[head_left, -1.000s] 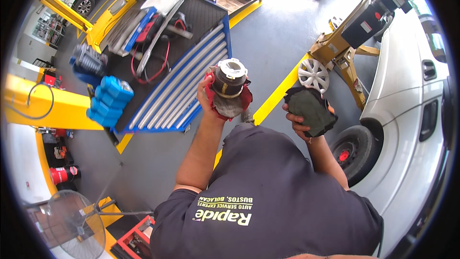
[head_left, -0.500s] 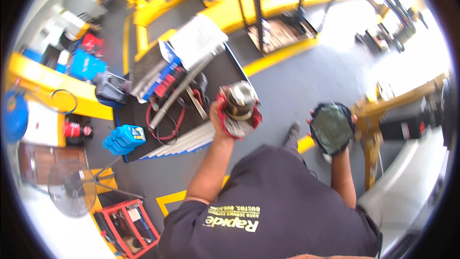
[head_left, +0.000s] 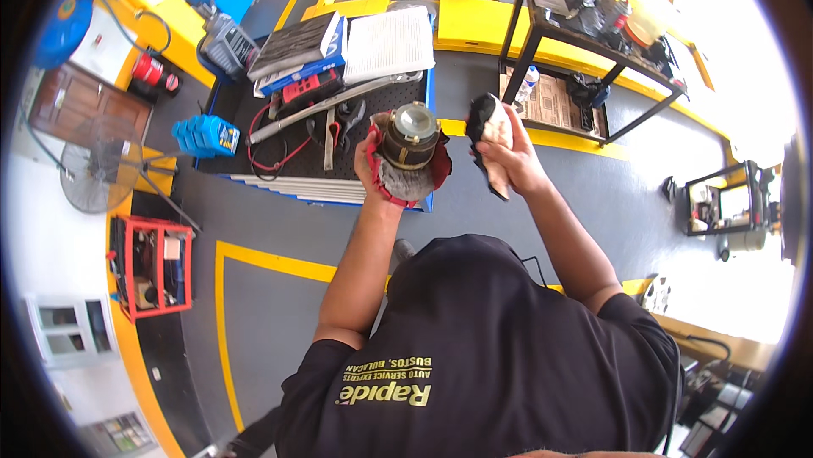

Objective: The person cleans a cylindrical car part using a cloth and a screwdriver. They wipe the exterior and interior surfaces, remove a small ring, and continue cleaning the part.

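My left hand (head_left: 369, 172) is closed around a round, dark metal part (head_left: 411, 146) with a shiny top, cupped in a red and grey cloth (head_left: 396, 187). It is above the near right corner of a tool cart (head_left: 288, 153). In my right hand (head_left: 515, 158) is a floppy black and tan piece (head_left: 487, 132), seen edge-on; whether it is a rag or a glove I cannot tell. The two hands are apart, at about the same height. On the cart lie a long metal bar (head_left: 309, 107), a red and black device (head_left: 310, 88) and a white pleated filter (head_left: 388, 45).
A grey jug (head_left: 227, 48) and a blue container (head_left: 207, 136) stand at the cart's left. Behind is a dark metal workbench (head_left: 559, 28) with loose items. A fan (head_left: 106, 163) and a red rack (head_left: 155, 267) are on the left. Yellow lines mark the grey floor.
My view has turned right. My right hand has come up and inward, closer to the left, and the piece in it has turned from face-on to edge-on. The left hand keeps its hold.
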`<state>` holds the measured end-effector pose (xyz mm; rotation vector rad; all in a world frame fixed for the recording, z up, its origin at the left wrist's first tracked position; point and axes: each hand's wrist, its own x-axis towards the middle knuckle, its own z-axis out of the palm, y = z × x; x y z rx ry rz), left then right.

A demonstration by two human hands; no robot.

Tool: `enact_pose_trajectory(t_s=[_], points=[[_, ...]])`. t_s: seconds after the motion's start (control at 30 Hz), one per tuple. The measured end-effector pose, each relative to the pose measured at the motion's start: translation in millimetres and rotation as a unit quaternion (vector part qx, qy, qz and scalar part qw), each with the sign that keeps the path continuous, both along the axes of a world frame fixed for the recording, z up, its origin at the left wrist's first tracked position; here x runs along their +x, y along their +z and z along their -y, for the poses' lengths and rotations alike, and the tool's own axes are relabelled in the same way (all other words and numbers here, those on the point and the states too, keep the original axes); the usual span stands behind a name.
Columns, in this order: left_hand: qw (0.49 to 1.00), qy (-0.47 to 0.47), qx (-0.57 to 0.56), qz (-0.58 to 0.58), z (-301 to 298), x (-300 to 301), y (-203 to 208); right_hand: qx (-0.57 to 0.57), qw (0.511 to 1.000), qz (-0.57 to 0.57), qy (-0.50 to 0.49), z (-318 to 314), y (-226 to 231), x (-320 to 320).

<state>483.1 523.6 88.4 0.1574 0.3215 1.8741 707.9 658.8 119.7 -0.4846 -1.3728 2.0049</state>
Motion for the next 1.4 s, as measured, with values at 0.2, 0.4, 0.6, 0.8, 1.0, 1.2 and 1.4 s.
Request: enact_pose_trajectory(t_s=[0.2,0.4,0.6,0.8,1.0,1.2,1.4], points=[[0.995,0.037,0.088,0.030,-1,-7,5,0.223,0.974,0.015,0.027,-1,31,-65],[0.991,0.080,-0.104,-0.031,-12,-21,13,0.310,0.946,0.091,-0.015,0,34,-104],[0.965,0.071,-0.224,-0.112,-10,-48,12,0.392,0.907,0.144,-0.057,-2,20,-129],[0.837,0.070,-0.281,-0.464,-3,-92,-16,0.334,0.927,0.154,-0.074,7,-10,-149],[0.804,0.092,-0.281,-0.516,29,-114,-26,0.371,0.909,0.175,-0.070,18,-22,-156],[0.806,0.098,-0.298,-0.501,71,-112,-9,0.478,0.853,0.209,-0.029,29,-3,-148],[0.817,0.168,-0.261,-0.487,91,-112,-13,0.493,0.850,0.187,-0.023,28,-3,-129]])
